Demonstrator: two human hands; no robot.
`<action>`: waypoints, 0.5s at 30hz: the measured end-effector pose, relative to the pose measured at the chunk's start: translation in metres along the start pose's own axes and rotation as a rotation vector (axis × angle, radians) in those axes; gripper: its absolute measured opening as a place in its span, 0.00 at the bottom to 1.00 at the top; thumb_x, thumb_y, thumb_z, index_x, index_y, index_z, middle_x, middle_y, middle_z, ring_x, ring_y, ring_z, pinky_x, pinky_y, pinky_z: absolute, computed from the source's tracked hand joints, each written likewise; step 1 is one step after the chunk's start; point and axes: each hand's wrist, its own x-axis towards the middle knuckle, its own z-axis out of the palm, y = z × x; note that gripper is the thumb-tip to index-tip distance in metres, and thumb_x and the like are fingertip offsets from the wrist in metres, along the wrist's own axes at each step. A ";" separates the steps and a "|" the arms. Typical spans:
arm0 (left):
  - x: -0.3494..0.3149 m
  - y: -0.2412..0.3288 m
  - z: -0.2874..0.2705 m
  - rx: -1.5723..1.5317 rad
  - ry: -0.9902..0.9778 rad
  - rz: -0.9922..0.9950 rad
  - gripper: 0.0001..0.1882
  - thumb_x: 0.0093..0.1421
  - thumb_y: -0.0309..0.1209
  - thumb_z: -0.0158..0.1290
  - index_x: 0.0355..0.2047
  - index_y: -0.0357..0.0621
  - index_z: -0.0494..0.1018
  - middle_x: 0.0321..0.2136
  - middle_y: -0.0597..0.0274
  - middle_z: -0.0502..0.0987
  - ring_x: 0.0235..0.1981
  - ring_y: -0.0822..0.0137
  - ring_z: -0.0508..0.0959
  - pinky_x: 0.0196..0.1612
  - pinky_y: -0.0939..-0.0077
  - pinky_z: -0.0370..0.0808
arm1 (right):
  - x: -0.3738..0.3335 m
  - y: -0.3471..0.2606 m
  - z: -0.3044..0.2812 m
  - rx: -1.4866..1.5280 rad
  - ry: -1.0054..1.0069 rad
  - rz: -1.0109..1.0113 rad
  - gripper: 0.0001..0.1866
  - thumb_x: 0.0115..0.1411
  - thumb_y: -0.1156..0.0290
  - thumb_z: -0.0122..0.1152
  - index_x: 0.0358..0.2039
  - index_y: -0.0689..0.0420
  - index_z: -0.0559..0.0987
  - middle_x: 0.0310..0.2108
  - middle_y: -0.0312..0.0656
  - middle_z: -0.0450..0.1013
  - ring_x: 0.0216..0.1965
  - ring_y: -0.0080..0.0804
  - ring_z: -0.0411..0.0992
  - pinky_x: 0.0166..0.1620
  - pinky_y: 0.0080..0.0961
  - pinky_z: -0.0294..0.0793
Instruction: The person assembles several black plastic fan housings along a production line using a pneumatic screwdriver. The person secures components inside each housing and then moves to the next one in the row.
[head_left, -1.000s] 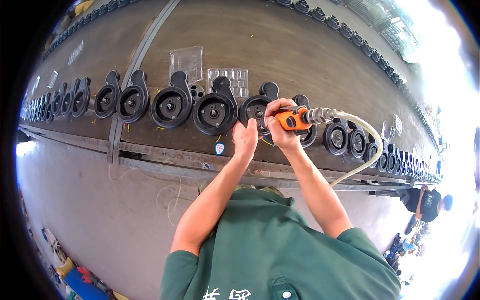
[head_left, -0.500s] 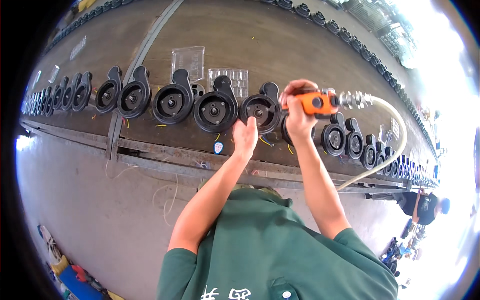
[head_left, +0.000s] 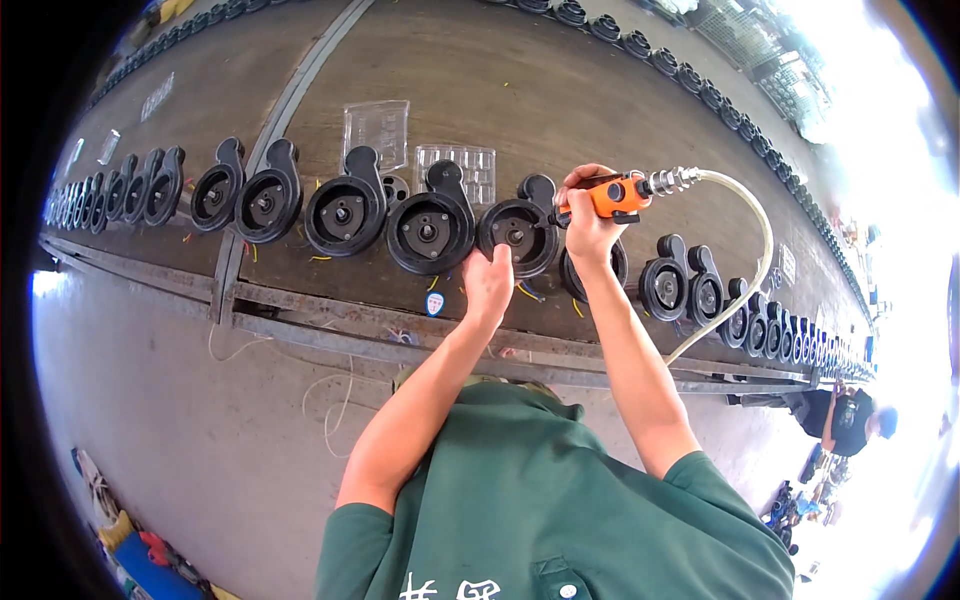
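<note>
A round black housing with a rounded arm at its far side lies on the workbench in front of me. My left hand grips its near left rim, the thumb over the edge and the other fingers mostly hidden underneath. In my right hand is an orange air screwdriver, held almost level, its fitting and clear hose pointing right. The tool's dark front end is at the housing's right rim; I cannot tell whether it touches. Another black housing lies just left of my left hand.
Similar housings stretch in a row along the bench to both sides, with another line along its far edge. Two clear plastic trays lie behind the row. A blue-white tag lies near the front edge. Another person is at the far right.
The air screwdriver and my right hand have shifted slightly left, and the hose has swung left with them. My left hand keeps its grip on the housing's rim.
</note>
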 end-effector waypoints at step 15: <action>-0.003 -0.001 -0.001 -0.077 0.050 0.047 0.20 0.60 0.33 0.51 0.46 0.29 0.76 0.40 0.42 0.82 0.43 0.49 0.81 0.53 0.61 0.75 | -0.002 0.006 0.000 -0.014 -0.129 0.034 0.12 0.52 0.85 0.57 0.39 0.63 0.75 0.29 0.41 0.76 0.26 0.23 0.74 0.29 0.19 0.76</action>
